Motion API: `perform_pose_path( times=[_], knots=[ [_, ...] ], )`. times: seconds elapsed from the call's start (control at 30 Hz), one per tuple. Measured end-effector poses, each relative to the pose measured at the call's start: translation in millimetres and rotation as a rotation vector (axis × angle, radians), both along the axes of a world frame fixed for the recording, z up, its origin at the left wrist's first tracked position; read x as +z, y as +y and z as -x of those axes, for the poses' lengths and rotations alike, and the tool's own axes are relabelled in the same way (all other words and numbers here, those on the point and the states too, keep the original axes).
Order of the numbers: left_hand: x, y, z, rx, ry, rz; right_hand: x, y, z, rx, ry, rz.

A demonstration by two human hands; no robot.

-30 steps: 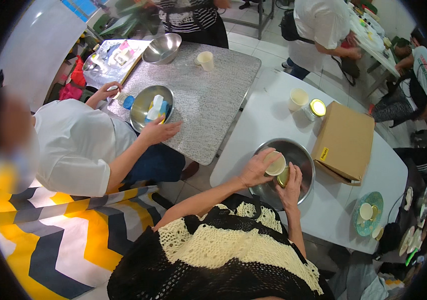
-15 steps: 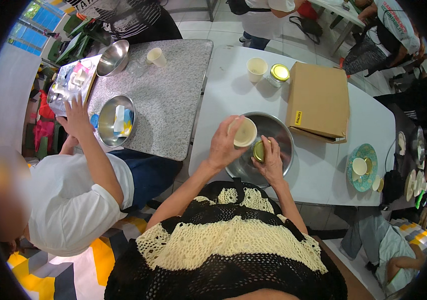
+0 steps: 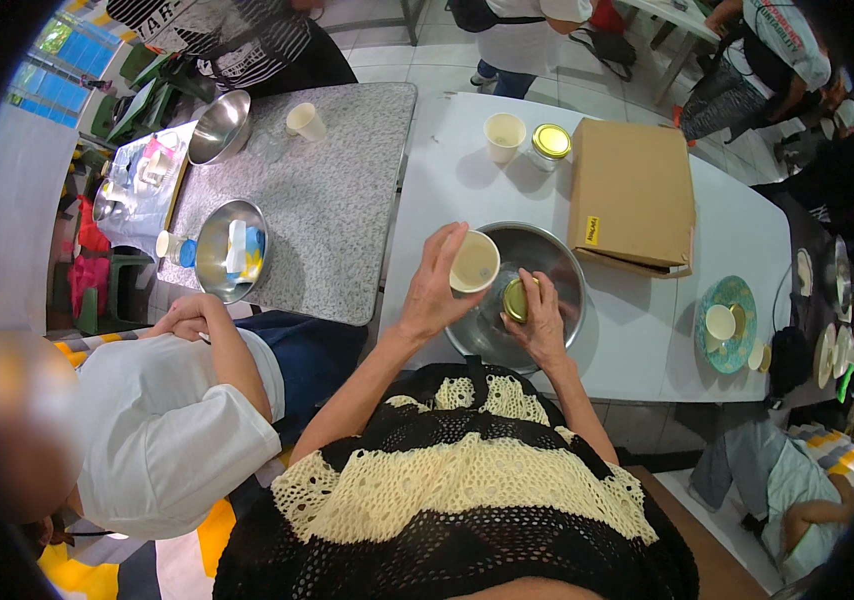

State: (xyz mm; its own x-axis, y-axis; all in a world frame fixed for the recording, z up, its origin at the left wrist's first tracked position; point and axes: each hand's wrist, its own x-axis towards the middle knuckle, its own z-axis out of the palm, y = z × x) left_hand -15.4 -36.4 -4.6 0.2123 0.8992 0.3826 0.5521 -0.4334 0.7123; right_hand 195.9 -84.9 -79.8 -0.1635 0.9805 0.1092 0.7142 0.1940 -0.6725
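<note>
My left hand is closed round a cream paper cup, tilted so its mouth faces up and its inside shows. Below and to the right of the cup, my right hand grips a small jar with a gold lid; the jar's body is mostly hidden under the lid and fingers. Both are held over a wide stainless steel bowl on the white table. Beyond the bowl stand another cream cup and a glass jar with a gold lid.
A brown cardboard box stands right of the bowl. Farther right, a teal patterned plate carries cups. At left, a speckled grey table holds steel bowls and a cup. A person in a white shirt sits there.
The cup in my left hand has shifted slightly left. The person at left has drawn their raised hand back from the table and folded their arms together.
</note>
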Motion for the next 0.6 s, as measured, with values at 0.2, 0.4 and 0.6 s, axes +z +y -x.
perform_pose_path(
  times=[0.2, 0.4, 0.6],
  knots=[
    [-3, 2, 7, 0.028, -0.024, 0.056, 1, 1, -1, 0.001, 0.012, 0.008],
    [-1, -4, 8, -0.087, -0.01, 0.111, 0, -1, -1, 0.011, 0.013, -0.002],
    [-4, -5, 8, -0.146, -0.007, 0.128, -3, -2, 1, 0.013, -0.001, 0.01]
  ],
)
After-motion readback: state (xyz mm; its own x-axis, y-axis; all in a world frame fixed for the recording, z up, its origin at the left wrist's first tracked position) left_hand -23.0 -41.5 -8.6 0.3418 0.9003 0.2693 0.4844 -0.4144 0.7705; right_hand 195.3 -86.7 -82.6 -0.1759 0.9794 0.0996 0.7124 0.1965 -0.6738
